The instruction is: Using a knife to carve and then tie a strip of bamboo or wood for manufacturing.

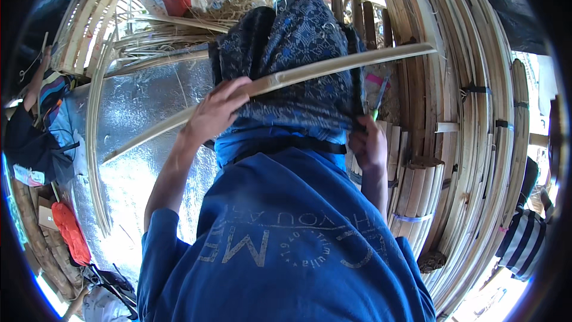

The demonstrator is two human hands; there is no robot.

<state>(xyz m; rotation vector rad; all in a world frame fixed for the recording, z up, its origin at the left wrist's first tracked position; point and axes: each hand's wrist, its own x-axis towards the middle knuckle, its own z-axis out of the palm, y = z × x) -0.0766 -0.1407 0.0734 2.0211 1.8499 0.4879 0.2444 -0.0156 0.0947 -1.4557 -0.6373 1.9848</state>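
Note:
A long split bamboo strip (351,61) slants across my lap, its far end up to the right and its other end low over the silvery sheet on the left. My left hand (214,110) is closed around it left of its middle, fingers over the top. At my right hip, my right hand (369,143) is closed on the handle of a knife (381,92). Its narrow blade points up and away, and a bit of green handle shows above the fist. The blade is apart from the strip. Dark patterned cloth (307,48) covers my bent legs beneath the strip.
Bundles of long bamboo strips (471,143), tied with bands, line the right side. To the left lies a shiny silver sheet (143,101), with thin strips (95,143) along its edge. Shavings (232,15) heap beyond it. A person (44,125) is at far left, near an orange cloth (70,232).

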